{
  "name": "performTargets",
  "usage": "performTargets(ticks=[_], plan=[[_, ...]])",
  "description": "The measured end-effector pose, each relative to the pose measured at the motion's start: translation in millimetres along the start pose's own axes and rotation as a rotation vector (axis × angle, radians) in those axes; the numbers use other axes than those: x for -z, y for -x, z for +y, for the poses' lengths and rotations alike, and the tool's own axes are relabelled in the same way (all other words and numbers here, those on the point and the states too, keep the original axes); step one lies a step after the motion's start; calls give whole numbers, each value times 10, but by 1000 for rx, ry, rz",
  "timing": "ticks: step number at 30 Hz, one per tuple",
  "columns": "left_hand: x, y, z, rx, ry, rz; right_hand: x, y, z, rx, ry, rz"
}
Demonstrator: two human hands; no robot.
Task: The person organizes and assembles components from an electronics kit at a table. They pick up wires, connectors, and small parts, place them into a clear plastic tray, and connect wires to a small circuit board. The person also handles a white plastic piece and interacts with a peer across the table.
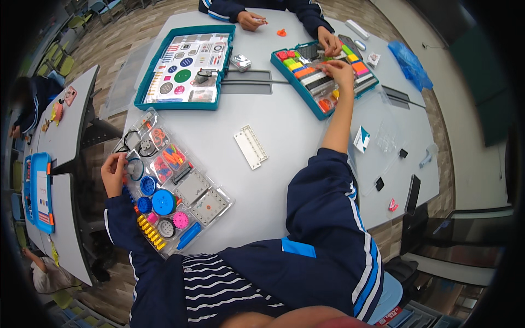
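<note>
My left hand (113,174) is at the left edge of a clear plastic parts tray (227,203), fingers curled beside a grey part; what they pinch, if anything, is hidden. The tray holds blue wheels (164,202), a pink gear (180,220), yellow pieces (150,232) and grey plates (191,188). My right hand (340,74) reaches far across into a teal box (299,87) of coloured building beams. Its fingers are pinched over the grey and black beams, and I cannot make out what is in them. Between my arms a white beam assembly (250,146) lies on the table.
Across the table a person has one hand (329,41) in the same box and another hand (251,21) holding something small. A teal lid (139,93) with a parts sheet lies at the back left. Blue plastic bag (410,64) and small black pieces (379,183) lie on the right.
</note>
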State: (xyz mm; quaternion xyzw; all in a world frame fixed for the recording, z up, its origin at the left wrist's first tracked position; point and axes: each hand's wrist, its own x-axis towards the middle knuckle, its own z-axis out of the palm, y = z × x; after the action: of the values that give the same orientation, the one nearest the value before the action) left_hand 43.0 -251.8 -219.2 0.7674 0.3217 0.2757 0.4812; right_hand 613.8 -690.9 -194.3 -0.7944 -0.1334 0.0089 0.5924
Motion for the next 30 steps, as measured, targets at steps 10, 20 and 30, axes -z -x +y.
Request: performTargets(ticks=[10,20,30], plan=[[-9,8,32,-8,44,14,-118,-146,145,107,263,151],[-12,7,7,-12,48,19,-353,89,-151,313,587,90],[-23,58,64,-6,85,15,-367,-211,198,497,629,49]])
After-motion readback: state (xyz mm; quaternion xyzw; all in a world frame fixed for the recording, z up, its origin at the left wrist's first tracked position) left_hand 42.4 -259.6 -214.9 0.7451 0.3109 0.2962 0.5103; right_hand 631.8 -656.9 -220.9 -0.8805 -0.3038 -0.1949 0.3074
